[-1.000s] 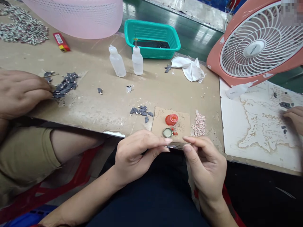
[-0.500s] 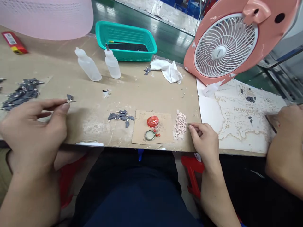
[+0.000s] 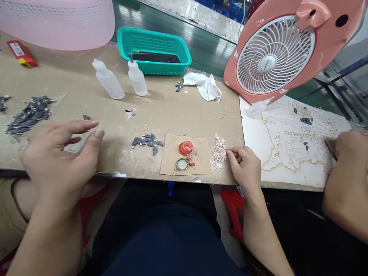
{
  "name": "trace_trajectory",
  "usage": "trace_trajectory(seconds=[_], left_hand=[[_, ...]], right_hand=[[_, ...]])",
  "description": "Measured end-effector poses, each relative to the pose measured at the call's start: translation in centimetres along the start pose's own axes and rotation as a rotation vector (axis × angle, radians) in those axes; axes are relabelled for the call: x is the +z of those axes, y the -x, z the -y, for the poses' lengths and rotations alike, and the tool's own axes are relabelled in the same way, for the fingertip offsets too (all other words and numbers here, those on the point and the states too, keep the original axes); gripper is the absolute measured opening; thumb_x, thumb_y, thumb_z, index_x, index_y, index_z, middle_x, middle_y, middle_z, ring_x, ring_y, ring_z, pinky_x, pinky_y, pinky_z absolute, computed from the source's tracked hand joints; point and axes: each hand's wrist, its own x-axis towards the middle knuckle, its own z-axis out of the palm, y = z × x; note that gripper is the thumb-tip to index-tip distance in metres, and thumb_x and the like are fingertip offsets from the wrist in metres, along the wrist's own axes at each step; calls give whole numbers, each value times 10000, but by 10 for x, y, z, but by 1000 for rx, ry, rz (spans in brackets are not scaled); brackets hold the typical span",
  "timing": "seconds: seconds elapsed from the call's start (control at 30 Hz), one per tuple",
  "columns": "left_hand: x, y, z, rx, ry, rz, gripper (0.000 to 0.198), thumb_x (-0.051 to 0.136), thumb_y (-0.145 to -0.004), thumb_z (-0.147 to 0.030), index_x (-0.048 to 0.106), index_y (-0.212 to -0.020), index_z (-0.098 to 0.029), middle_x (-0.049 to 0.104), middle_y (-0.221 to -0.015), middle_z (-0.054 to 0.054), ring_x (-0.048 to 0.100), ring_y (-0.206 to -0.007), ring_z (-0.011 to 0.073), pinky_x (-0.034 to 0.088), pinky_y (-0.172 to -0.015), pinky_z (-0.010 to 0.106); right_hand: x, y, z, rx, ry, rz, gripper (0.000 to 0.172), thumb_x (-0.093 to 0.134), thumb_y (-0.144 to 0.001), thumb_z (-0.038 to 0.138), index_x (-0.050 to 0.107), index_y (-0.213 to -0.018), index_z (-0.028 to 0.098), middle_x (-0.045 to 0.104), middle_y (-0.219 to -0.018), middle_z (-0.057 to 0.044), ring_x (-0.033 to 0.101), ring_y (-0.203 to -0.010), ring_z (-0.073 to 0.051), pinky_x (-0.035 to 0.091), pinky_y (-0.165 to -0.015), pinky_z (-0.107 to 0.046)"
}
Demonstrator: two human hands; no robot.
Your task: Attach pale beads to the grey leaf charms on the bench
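My left hand [image 3: 66, 149] is open above the table, thumb and forefinger apart with nothing seen between them. A small dark grey leaf-shaped piece [image 3: 86, 117] lies just beyond its fingertips, partly hidden by them. Further left is a heap of similar grey pieces [image 3: 31, 113] with pale tips, and a smaller cluster [image 3: 147, 141] lies to the right of this hand. At the right edge of a pile of tiny pinkish beads [image 3: 220, 150], my right hand [image 3: 245, 166] has thumb and forefinger pinched together; whatever is between them is too small to make out.
A cardboard square [image 3: 169, 157] bears a red cap [image 3: 185, 147] and a bottle cap [image 3: 182, 164]. Behind stand two squeeze bottles [image 3: 110, 82], a green basket [image 3: 155, 69], a white cloth [image 3: 204, 85] and a pink fan [image 3: 230, 71]. Another person's arm [image 3: 349, 168] rests at the right.
My left hand has let go of the grey piece, which now lies on the table, and has moved right with its fingers parted. My right hand has shifted slightly left to the beads.
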Motion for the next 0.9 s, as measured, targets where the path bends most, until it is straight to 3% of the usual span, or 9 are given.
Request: trace_trajectory(seconds=[0.17,0.3,0.43,0.53,0.6,0.67,0.73,0.83,0.9], left_hand=[[5,7,-34,135,88,-48,229,768,-764,-223,786,-981,-154,775,-940,83,708,-875,254,567,-761,361],[1,27,-72,108,355,66,205,755,-775,-115,770,-961,-200,758,-945,36,683,-878,201,533,-870,365],[-4,51,-112,-59,725,520,174,699,-858,-125,759,-954,-257,734,-927,-8,668,-886,141,533,-798,256],[-3,63,-131,-366,1023,917,82,689,-892,-220,762,-922,-239,722,-882,3,652,-785,118,519,-691,213],[-2,68,-136,-606,1185,1061,89,718,-873,-284,759,-876,-205,709,-822,11,625,-714,108,504,-633,199],[-1,71,-136,-776,1282,1096,143,752,-842,-317,750,-816,-176,692,-767,10,593,-669,93,484,-601,181],[-1,72,-132,-854,1312,1094,172,771,-823,-327,746,-780,-162,685,-745,10,567,-647,80,466,-588,167],[-3,73,-126,-872,1267,1075,195,766,-827,-346,749,-794,-154,698,-775,22,545,-639,76,441,-580,165],[-5,74,-122,-849,1215,1045,232,750,-839,-373,734,-798,-146,696,-786,32,549,-654,90,431,-579,177]], right_hand=[[0,5,-3,54,-92,-110,193,617,-895,357,708,-854,192,636,-782,-20,529,-636,-144,444,-651,-314],[-4,17,11,91,-232,-174,206,585,-931,377,665,-897,190,616,-790,-14,571,-691,-149,467,-631,-297],[-9,39,55,32,-523,-199,100,609,-922,270,649,-856,207,589,-778,10,575,-711,-131,470,-639,-276],[-12,56,88,-131,-599,-156,76,628,-885,146,664,-862,209,606,-790,15,573,-715,-119,459,-616,-256],[-11,64,100,-252,-577,-144,128,644,-855,87,674,-913,197,636,-820,10,597,-725,-117,484,-634,-257],[-8,68,103,-370,-504,-161,184,662,-829,39,679,-952,175,645,-838,4,612,-728,-112,503,-642,-254],[-3,69,101,-493,-392,-218,230,686,-804,5,691,-978,156,624,-821,4,595,-702,-107,495,-623,-254],[5,69,94,-651,-231,-324,309,722,-789,18,712,-1058,169,575,-763,14,544,-648,-112,470,-603,-284],[9,71,91,-700,-152,-316,413,737,-786,52,699,-1162,217,567,-740,21,533,-632,-122,468,-612,-303]])
